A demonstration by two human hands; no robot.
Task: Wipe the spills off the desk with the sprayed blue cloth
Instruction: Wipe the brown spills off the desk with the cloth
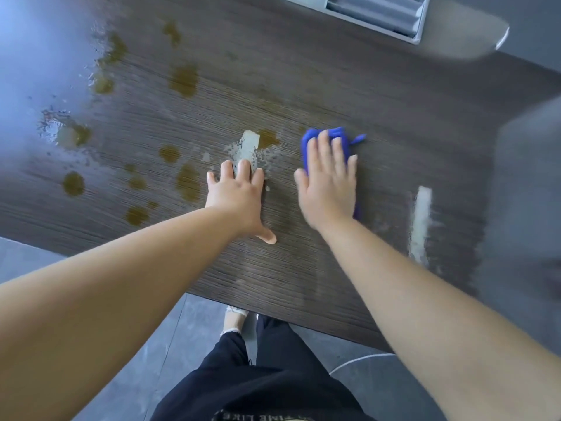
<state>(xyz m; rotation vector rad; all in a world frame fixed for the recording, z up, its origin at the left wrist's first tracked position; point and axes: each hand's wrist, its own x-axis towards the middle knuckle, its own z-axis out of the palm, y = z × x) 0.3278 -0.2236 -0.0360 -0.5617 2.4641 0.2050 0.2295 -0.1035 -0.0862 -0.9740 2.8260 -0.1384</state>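
Dark wood-grain desk [334,86], grey floor [182,344] beyond its near edge. Item one: blue cloth [340,132], bunched flat on the desk under my right hand [329,189], long axis running away from me along the palm, a corner poking out past the fingertips. Right fingers [323,147]: straight, pressing the cloth down, curled round nothing. Left hand [239,192]: flat on bare desk just left of the right, fingers spread, holding nothing. Nearest brown spill [268,138]: just left of the cloth, ahead of my left fingertips, touching a white foamy streak [249,145]. Further brown spills [183,82]: scattered well left of both hands. Judgement: the next stroke must carry the cloth leftward; the left hand is nearer the spills but has no cloth. Second foamy streak [420,220]: right of my right wrist. Grey tray [376,13]: far edge.
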